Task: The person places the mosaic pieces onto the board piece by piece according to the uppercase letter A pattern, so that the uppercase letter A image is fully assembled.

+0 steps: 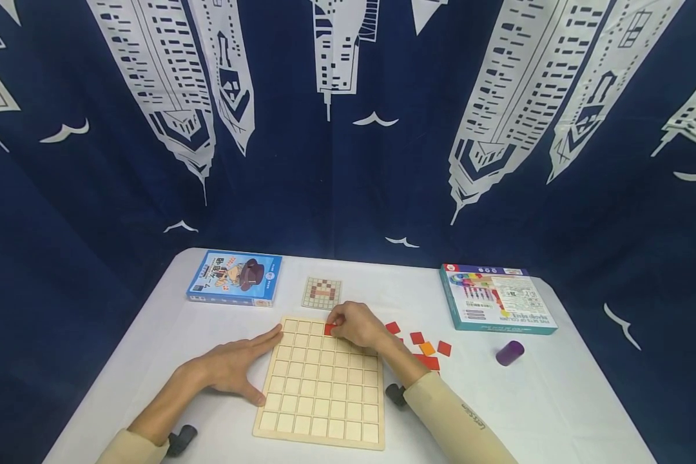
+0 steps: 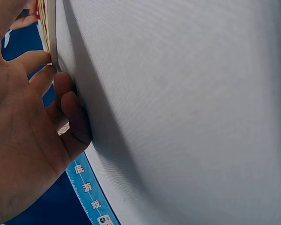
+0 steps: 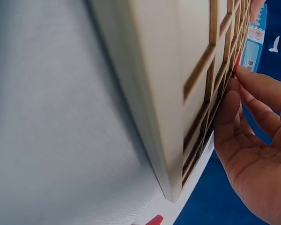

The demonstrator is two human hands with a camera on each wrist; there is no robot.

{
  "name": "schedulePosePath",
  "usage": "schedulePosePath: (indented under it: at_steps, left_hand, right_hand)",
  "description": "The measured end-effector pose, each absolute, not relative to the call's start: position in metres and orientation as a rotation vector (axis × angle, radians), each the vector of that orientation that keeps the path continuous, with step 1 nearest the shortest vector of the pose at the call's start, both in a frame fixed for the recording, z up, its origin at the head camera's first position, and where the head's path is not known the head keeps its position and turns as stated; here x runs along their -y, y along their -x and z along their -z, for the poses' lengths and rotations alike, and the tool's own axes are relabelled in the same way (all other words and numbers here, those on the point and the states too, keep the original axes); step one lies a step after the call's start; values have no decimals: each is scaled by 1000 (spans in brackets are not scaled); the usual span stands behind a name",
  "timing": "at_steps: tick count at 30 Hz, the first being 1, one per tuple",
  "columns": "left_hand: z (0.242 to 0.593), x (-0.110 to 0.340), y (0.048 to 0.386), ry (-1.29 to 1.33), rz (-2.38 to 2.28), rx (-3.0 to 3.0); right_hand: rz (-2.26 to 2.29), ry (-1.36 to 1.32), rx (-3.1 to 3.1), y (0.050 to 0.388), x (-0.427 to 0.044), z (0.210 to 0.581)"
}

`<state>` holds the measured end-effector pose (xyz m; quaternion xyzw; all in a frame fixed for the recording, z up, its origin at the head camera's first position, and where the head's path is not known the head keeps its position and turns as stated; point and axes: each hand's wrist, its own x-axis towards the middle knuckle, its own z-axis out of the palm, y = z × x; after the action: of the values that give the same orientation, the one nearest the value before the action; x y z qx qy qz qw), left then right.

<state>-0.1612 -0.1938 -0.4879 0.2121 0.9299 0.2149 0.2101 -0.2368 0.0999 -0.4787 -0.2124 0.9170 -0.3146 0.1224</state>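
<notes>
A wooden grid board (image 1: 319,389) lies on the white table, its cells bare apart from a red square (image 1: 328,329) in the top row. The right hand (image 1: 356,324) pinches that red square at the cell; in the right wrist view, the right hand's (image 3: 257,126) thumb and index finger meet at the red piece (image 3: 236,63). The left hand (image 1: 229,365) is spread along the board's left edge, fingertips and thumb touching it. In the left wrist view the left hand (image 2: 33,122) reaches the board's edge (image 2: 51,33). A small pattern card (image 1: 321,293) lies behind the board.
Red tiles (image 1: 417,338) and an orange tile (image 1: 427,348) lie right of the board, partly behind the right forearm. A blue box (image 1: 234,278) stands at back left, a teal-edged box (image 1: 497,299) at back right, and a purple cylinder (image 1: 510,353) near it.
</notes>
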Motion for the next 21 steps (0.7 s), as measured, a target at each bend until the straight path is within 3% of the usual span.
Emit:
schedulePosePath:
  at_steps: [21]
  left_hand:
    - [487, 194, 161, -607, -606, -2581]
  right_hand:
    - [938, 677, -2711, 233, -107, 478]
